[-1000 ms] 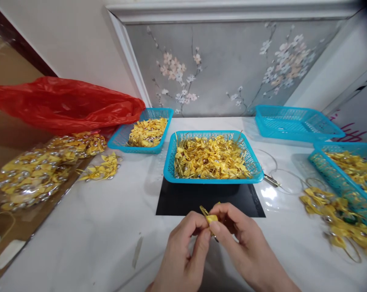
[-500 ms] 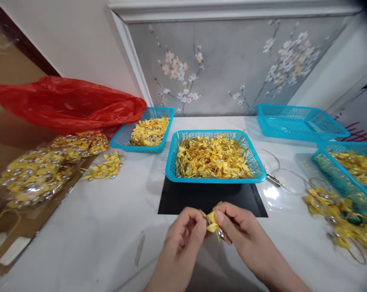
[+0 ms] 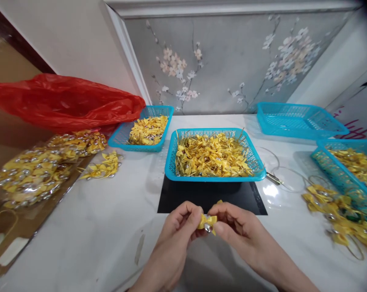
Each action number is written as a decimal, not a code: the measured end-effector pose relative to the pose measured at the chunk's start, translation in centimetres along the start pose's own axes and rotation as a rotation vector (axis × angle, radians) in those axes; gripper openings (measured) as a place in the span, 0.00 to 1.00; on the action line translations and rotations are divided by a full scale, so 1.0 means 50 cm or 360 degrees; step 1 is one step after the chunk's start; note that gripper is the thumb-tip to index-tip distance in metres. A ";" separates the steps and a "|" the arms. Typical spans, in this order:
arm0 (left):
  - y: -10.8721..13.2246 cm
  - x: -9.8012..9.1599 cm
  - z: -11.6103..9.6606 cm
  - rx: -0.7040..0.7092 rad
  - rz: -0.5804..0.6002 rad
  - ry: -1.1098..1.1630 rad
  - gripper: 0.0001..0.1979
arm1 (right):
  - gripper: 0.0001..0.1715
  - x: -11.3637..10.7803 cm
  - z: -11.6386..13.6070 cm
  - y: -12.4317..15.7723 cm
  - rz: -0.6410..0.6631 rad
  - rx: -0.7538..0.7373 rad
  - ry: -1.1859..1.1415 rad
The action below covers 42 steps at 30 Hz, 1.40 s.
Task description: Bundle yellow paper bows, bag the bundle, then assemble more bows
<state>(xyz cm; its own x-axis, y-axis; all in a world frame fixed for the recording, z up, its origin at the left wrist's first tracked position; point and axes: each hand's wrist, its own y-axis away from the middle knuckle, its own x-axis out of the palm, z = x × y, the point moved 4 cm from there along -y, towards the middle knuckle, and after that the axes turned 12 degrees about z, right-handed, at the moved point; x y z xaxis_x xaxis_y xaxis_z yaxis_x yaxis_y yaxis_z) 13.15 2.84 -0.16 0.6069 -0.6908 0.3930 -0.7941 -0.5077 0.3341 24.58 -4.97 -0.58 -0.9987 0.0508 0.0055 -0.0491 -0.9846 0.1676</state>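
A small yellow ribbon bow (image 3: 208,221) with a silvery bell-like bead is between my two hands, in front of the middle basket. My left hand (image 3: 180,231) pinches the bow's left side between thumb and fingers. On the right side, my right hand (image 3: 240,227) has its thumb and fingers closed round the bow's edge, with a bit of yellow showing above the index finger. A blue basket (image 3: 215,178) heaped with yellow bows and gold ties stands just beyond, over the back part of a black mat (image 3: 183,198).
Bagged bows (image 3: 31,174) and a red plastic bag (image 3: 68,103) lie left, near another blue basket (image 3: 137,148). At right are an empty blue basket (image 3: 302,132), a filled basket (image 3: 338,170), strung bows (image 3: 338,215) and a small metal tool (image 3: 273,178).
The bow has turned so its front and bead face up, and it has shifted slightly left. My left hand's thumb now presses on it. The view has shifted slightly.
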 end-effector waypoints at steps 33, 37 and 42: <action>0.021 0.000 -0.026 0.0182 0.0084 -0.0816 0.15 | 0.17 0.024 0.015 0.019 -0.0360 0.0006 -0.0305; 0.018 0.007 -0.027 0.0143 0.0161 -0.0937 0.16 | 0.14 0.027 0.024 0.021 -0.0378 -0.0135 0.0065; 0.014 0.012 -0.030 0.0148 0.0146 -0.0871 0.17 | 0.14 0.033 0.022 0.023 -0.0322 -0.0201 0.0257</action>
<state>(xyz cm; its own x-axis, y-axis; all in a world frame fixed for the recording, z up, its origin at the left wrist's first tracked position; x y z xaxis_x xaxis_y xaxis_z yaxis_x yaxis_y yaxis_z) 13.02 2.83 1.59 0.4501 -0.8881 -0.0932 -0.8575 -0.4590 0.2326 22.89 -5.86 0.72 -0.9572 0.2311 -0.1741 -0.2389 -0.9707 0.0253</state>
